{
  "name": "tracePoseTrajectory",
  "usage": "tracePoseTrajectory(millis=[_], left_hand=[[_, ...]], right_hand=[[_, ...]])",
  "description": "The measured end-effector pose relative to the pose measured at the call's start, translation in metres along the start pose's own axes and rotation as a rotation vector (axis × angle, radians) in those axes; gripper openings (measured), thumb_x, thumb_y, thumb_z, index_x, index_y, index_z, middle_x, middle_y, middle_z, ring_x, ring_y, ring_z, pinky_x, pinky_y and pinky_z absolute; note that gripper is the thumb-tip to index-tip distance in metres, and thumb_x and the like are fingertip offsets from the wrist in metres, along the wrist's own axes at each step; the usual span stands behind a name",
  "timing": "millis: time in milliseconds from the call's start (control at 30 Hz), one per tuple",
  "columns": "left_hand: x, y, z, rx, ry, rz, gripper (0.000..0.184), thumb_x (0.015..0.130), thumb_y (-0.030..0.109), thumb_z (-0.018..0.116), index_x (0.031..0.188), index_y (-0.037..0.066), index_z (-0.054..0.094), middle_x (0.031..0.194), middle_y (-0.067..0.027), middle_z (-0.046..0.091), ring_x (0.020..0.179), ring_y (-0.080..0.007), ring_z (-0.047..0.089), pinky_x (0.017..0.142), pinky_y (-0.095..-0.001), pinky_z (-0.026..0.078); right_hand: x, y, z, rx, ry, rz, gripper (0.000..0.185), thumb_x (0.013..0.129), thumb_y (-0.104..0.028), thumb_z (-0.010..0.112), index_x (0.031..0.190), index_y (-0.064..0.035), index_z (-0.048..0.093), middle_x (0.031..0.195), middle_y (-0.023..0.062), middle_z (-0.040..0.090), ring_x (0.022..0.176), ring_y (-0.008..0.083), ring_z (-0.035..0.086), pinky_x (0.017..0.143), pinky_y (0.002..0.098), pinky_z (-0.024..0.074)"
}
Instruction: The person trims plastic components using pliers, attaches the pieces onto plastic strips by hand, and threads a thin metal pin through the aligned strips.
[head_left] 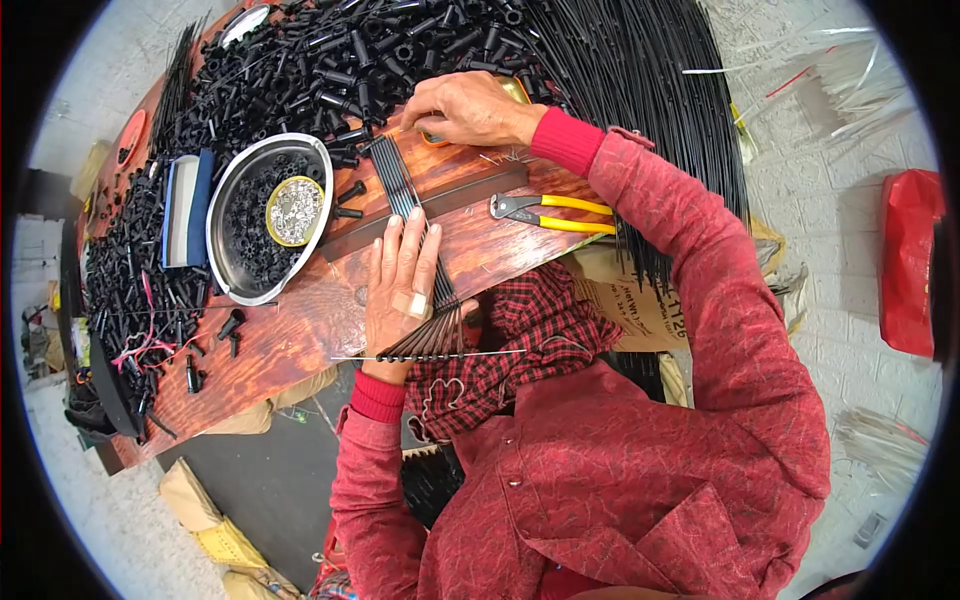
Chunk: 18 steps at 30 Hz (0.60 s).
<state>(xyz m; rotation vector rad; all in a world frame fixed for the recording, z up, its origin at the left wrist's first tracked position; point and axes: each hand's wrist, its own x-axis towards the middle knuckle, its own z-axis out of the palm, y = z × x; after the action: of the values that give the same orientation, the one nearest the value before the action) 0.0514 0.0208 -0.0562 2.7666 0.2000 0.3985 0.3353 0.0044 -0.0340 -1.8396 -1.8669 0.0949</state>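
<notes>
My left hand (402, 275), with a plaster on its back, lies flat with fingers stretched over a row of thin black rods (392, 170). The rods run side by side across the wooden table and fan out at their near ends. There, small black end pieces are threaded on a thin metal wire (480, 352) that crosses my wrist. My right hand (465, 108) is by the rods' far ends with its fingers curled down. Beneath it shows part of a yellow-edged object (515, 90), mostly hidden; what the fingertips hold cannot be seen.
Yellow-handled pliers (550, 212) lie beside a dark bar (350, 238). A metal bowl (214, 215) holds small black parts and a round tin (295, 211). A blue box (182, 210), heaped black tubular parts (300, 75) and long black rods (640, 80) lie around.
</notes>
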Motion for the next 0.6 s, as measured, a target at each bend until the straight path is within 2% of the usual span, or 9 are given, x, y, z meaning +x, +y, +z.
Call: tracePoseTrajectory(millis=[300,600], left_hand=[[0.000,0.000,0.000,-0.014,0.001,-0.005,0.094,0.075,0.051,0.075,0.148,0.006,0.035,0.155,-0.0181,0.030,0.144,-0.0399,0.025,0.116,-0.0530,0.024],[0.000,-0.001,-0.001,-0.016,-0.023,-0.010,0.094,0.075,0.051,0.075,0.148,0.006,0.035,0.155,-0.0190,0.029,0.144,-0.0399,0.024,0.116,-0.0522,0.024]], right_hand=[[0.006,0.003,0.011,0.009,0.016,-0.032,0.019,0.083,-0.019,0.065,0.098,-0.0194,0.075,0.098,0.0028,0.070,0.091,0.0251,0.067,0.078,0.0394,0.0529],[0.005,0.000,0.016,-0.018,0.079,-0.071,0.016,0.085,-0.022,0.065,0.096,-0.0189,0.075,0.091,0.0024,0.068,0.092,0.0250,0.066,0.077,0.0393,0.0520]])
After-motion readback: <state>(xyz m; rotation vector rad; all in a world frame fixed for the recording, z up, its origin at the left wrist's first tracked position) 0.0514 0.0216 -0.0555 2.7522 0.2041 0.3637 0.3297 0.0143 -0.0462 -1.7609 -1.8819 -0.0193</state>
